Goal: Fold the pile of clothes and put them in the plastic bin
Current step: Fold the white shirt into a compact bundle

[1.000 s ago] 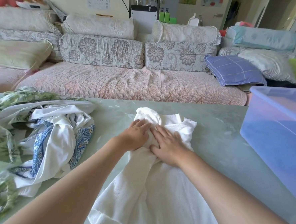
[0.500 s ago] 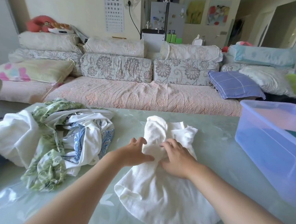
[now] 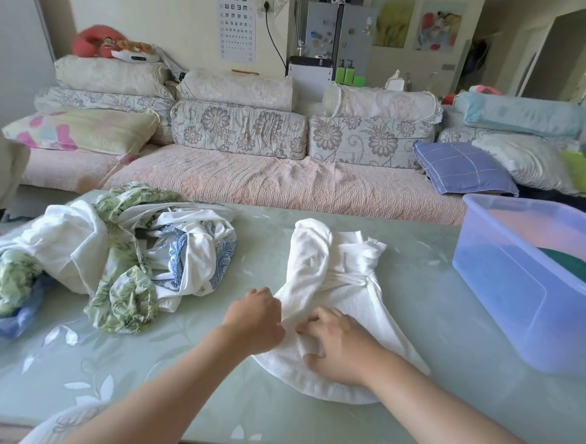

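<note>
Two hands, left hand (image 3: 256, 317), right hand (image 3: 337, 344), pinch white garment (image 3: 310, 257) on tabletop (image 3: 173, 369) at 12 o'clock; pile (image 3: 118, 245) 10 o'clock, plastic bin (image 3: 506, 303) 2 o'clock. Smooth bunched cloth flat, square edges before folding.

left hand (image 3: 255, 318) and right hand (image 3: 338, 349) both bare, forearms (image 3: 171, 386) bare too, bit of pale, faintly patterned top (image 3: 63, 424) bottom left

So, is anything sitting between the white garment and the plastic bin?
Nothing visible. Only bare table separates the white garment, gripped by the left hand and right hand, from the plastic bin at right. The unfolded pile sits left, off that path.
</note>
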Demonstrator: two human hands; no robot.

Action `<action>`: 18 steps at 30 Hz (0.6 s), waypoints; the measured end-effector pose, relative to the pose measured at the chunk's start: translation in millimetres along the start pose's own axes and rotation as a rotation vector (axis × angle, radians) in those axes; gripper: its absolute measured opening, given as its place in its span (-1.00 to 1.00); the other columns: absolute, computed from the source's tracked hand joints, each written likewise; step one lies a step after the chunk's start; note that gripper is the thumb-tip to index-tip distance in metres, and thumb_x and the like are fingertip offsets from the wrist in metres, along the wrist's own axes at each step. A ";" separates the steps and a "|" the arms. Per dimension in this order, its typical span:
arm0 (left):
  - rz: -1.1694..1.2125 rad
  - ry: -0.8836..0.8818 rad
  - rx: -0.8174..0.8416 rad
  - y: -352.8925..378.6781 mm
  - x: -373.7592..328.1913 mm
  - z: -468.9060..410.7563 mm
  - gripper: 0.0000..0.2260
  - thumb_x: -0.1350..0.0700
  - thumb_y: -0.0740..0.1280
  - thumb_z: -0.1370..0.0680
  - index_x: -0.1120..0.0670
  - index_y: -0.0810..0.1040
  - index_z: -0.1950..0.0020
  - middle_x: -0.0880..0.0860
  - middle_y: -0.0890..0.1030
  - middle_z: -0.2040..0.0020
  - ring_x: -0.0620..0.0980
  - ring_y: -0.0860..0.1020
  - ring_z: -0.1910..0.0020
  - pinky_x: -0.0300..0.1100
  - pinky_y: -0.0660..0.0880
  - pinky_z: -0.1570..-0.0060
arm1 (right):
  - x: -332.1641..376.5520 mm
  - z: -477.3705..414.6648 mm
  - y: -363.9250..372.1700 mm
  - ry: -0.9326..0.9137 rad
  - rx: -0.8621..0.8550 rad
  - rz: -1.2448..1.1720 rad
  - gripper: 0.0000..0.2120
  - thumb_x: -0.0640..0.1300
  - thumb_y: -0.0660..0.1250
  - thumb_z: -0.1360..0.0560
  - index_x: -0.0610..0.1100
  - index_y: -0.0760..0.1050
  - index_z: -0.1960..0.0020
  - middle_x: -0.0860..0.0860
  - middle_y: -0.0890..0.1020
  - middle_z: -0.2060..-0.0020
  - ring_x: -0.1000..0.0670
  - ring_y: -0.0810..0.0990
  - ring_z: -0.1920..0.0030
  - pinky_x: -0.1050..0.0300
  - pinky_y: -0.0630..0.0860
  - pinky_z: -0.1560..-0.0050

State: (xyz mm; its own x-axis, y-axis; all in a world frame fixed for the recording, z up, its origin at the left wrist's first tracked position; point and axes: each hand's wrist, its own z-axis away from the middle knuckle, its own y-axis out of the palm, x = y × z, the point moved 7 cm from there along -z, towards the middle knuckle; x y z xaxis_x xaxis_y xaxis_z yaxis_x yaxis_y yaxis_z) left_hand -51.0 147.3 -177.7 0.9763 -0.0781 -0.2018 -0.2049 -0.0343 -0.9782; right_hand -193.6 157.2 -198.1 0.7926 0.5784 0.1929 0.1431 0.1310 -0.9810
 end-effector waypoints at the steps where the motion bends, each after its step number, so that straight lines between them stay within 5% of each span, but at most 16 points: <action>1: 0.135 -0.060 -0.048 -8.5 3.1 0.8 -0.88 0.03 0.27 -0.48 0.05 0.55 0.10 0.00 0.50 0.09 0.05 0.51 0.03 -0.15 0.44 0.15 | 3.0 2.8 1.4 -0.012 0.011 0.035 -0.48 0.15 0.23 -0.55 0.10 0.32 -0.49 0.09 0.32 -0.38 -0.01 0.27 -0.41 0.04 0.22 -0.42; 4: 0.579 -0.120 -0.135 -31.7 6.0 2.7 -0.88 0.09 0.24 -0.52 0.06 0.49 0.20 -0.02 0.52 0.30 0.00 0.48 0.26 -0.18 0.34 0.33 | 9.9 6.1 10.3 -0.021 0.115 0.112 -0.48 0.18 0.15 -0.58 0.10 0.23 -0.50 0.11 0.26 -0.49 -0.08 0.25 -0.42 -0.07 0.24 -0.41; 6: 0.799 -0.017 -0.089 -38.6 -5.1 6.5 -0.87 0.12 0.25 -0.55 0.04 0.50 0.20 -0.05 0.52 0.30 -0.03 0.46 0.27 -0.21 0.35 0.31 | 6.9 1.7 12.7 0.018 0.186 0.024 -0.61 0.11 0.16 -0.58 0.07 0.37 -0.39 0.08 0.44 -0.38 -0.11 0.40 -0.33 -0.05 0.38 -0.30; 9: 0.710 0.167 0.140 -19.6 -31.2 16.4 -0.96 0.03 0.32 -0.53 -0.04 0.52 0.11 -0.14 0.51 0.24 -0.10 0.47 0.24 -0.29 0.39 0.22 | -26.4 -3.3 -13.0 0.372 -0.060 -0.607 -0.79 -0.14 0.20 -0.56 0.01 0.59 -0.05 0.03 0.68 -0.01 -0.03 0.64 0.05 0.14 0.57 0.06; 12: 0.451 0.314 0.404 20.4 -50.9 26.4 -0.86 0.02 0.37 -0.53 -0.10 0.60 -0.07 -0.16 0.57 0.07 -0.12 0.56 0.04 -0.27 0.49 -0.08 | -52.3 8.3 -31.7 0.564 -0.214 -0.930 -0.81 -0.12 0.11 -0.62 -0.03 0.48 -0.12 -0.08 0.68 0.08 -0.06 0.60 0.33 0.19 0.40 0.42; 16: 0.461 0.339 0.441 24.3 -60.6 28.3 -0.77 0.10 0.34 -0.54 -0.18 0.65 -0.10 -0.23 0.57 0.04 -0.29 0.53 0.03 -0.38 0.43 -0.13 | -49.8 10.8 -21.0 0.587 -0.077 -0.863 -0.66 0.15 0.19 -0.60 0.02 0.36 -0.30 -0.08 0.67 -0.02 -0.05 0.61 0.30 0.18 0.40 0.36; 18: 0.501 0.297 0.319 11.6 -54.3 20.8 -0.68 0.26 0.27 -0.50 -0.14 0.68 0.01 -0.25 0.58 0.12 -0.29 0.54 0.10 -0.44 0.43 -0.01 | -50.4 7.5 -10.2 0.573 -0.061 -0.631 -0.49 0.18 0.29 -0.52 0.07 0.30 -0.41 -0.03 0.62 -0.13 -0.04 0.62 0.08 0.13 0.49 0.12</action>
State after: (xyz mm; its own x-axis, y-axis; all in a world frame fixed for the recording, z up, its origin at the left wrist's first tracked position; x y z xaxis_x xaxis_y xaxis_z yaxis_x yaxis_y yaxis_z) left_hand -104.9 171.9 -179.1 0.6982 -0.2811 -0.6584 -0.5540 0.3704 -0.7456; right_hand -239.5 132.8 -197.6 0.7285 -0.0872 0.6795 0.6775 0.2387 -0.6957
